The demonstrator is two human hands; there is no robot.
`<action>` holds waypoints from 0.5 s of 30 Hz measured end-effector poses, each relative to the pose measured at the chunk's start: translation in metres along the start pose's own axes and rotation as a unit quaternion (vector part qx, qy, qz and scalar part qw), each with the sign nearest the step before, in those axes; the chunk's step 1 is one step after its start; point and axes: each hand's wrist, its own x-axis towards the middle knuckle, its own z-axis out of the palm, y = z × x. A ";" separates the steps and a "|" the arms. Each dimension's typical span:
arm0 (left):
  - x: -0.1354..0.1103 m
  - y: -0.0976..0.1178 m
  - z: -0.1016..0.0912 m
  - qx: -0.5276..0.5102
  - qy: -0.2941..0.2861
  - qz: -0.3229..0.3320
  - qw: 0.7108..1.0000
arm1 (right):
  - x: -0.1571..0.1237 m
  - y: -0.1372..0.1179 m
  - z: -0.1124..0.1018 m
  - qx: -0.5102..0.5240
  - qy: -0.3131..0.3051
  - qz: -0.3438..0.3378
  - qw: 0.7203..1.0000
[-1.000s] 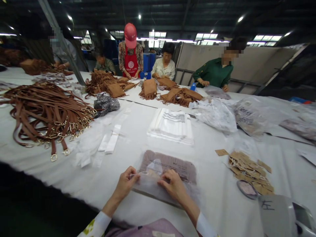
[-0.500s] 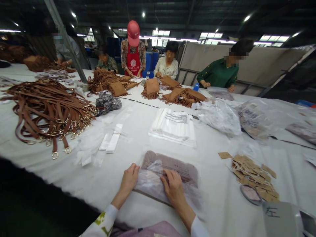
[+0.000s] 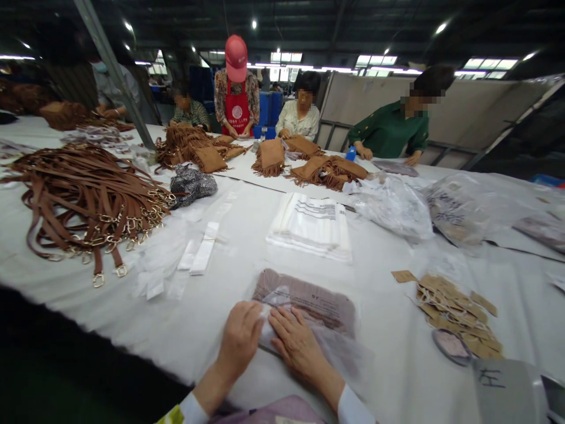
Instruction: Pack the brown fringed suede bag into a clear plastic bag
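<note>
At the near edge of the worktop, the left hand and right hand lie side by side, nearly touching, flat on a clear bag. Both grips are apart, fingers spread and pressing down on the bag's near end rather than clamped on it. The bag holds a dull mauve-brown piece with printed lines, and its far end shows past the fingertips.

Left of the hands lie white strips and loose clear film. Right of them, well apart, sits a heap of tan tags with string loops, one tag apart at its far left, and a round tape roll just in front of it.

Beyond the bag lies a stack of white bags with black print. Farther right are crumpled plastic sacks. On the far left spreads a large pile of brown straps with gold buckles, with a dark speckled cloth beside it.

Farther back, brown fringed pieces lie in heaps across the worktop. Behind them several people work, one in a red cap and red apron, another in a green top.
</note>
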 end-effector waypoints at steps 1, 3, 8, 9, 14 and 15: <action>-0.007 0.008 0.003 0.028 -0.024 0.055 0.998 | 0.000 0.000 0.000 0.003 -0.004 -0.003 1.000; -0.017 0.016 0.012 0.086 -0.064 0.083 0.991 | 0.000 0.000 -0.001 0.009 -0.013 -0.012 1.000; -0.031 0.003 0.035 0.151 -0.060 0.057 0.985 | -0.007 0.000 -0.003 0.004 -0.002 -0.006 1.000; -0.032 -0.002 0.039 0.163 -0.048 0.068 0.983 | -0.011 0.003 -0.002 -0.005 0.007 -0.004 1.000; -0.036 -0.026 0.070 0.201 0.062 0.150 0.966 | -0.051 0.049 0.012 -0.094 0.122 -0.015 0.988; -0.035 -0.028 0.076 0.201 0.077 0.140 0.966 | -0.064 0.061 0.011 -0.112 0.166 -0.007 0.980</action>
